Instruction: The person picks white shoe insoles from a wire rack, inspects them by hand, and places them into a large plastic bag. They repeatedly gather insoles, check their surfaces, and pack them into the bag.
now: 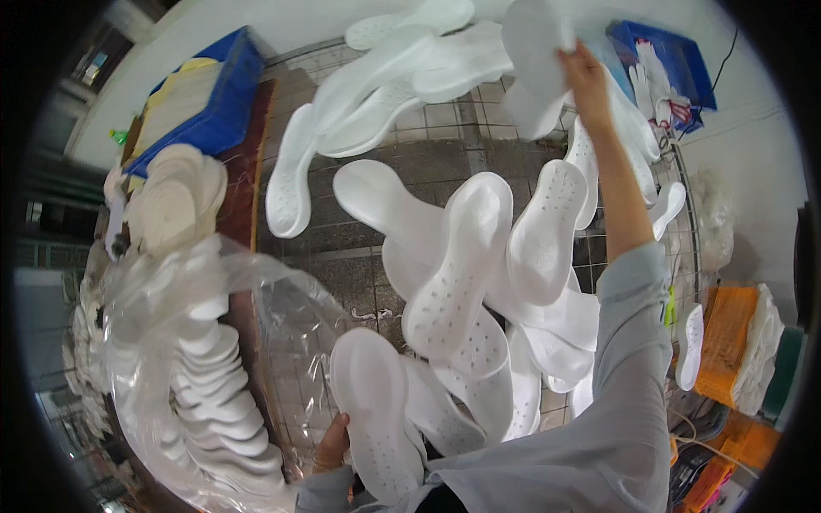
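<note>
Head view, only one: right hand (586, 81) is reached out to the top, grip closed on the edge of a blurred white sole (534, 51), which is over the far right part of the layout. Left hand (332, 445) is at bottom centre, right at the left edge of a near white sole (373, 398); fingers mostly hidden behind it, so can't tell if that grip is closed on it or just resting. Near sole stands in front of other soles, partly overlapping them. Grey sleeve (633, 299) on the right arm crosses the right side and covers some pieces. Middle: loose white soles overlapping at mixed angles, e.g. a big dimpled sole (457, 265) and a tilted dimpled sole (547, 227) just right of it. More in a curved group toward the top, incl. a long narrow sole (289, 179) at its left end. Everything there is on a gridded surface (351, 248), lines showing between pieces. Left side: clear plastic bag (132, 376) around a row of stacked white soles (218, 385); behind it a pile of beige pads (175, 197), then a blue crate (245, 68) with pale yellowish sheets (175, 103), next to a dark red table (258, 128) strip. Upper right: blue bin (697, 73) with white gloves (652, 81). Right: orange box (725, 342), a small-looking white sole (689, 346) just left of it.
</note>
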Demonstrator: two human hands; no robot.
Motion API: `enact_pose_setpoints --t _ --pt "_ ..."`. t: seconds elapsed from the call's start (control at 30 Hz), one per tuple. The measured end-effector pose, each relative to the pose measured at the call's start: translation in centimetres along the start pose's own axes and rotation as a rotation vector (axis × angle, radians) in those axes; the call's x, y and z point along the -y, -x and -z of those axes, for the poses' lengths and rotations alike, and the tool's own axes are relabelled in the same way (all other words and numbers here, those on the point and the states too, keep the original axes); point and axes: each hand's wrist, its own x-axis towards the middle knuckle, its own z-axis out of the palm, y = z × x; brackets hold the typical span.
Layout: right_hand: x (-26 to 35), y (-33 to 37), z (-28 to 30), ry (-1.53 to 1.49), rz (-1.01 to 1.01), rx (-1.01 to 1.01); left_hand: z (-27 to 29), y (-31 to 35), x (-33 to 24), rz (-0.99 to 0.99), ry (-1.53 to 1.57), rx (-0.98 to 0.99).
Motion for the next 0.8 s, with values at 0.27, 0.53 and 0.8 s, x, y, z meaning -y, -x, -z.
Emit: enact_pose_setpoints --t 0.27,0.53,0.8 --pt "16.3 10.6 -9.6 -0.923 -0.559 0.466 5.7 4.4 -4.8 -0.28 -0.28 0.105" --pt "14.5 45.6 -27.4 0.176 -0.501 1.05 10.8 6.2 -5.3 -0.775 -1.108 -0.217" --pt "14.1 51.6 -23.9 0.164 -0.595 0.793 16.8 6.2 -0.9 -0.443 -0.325 -0.257"
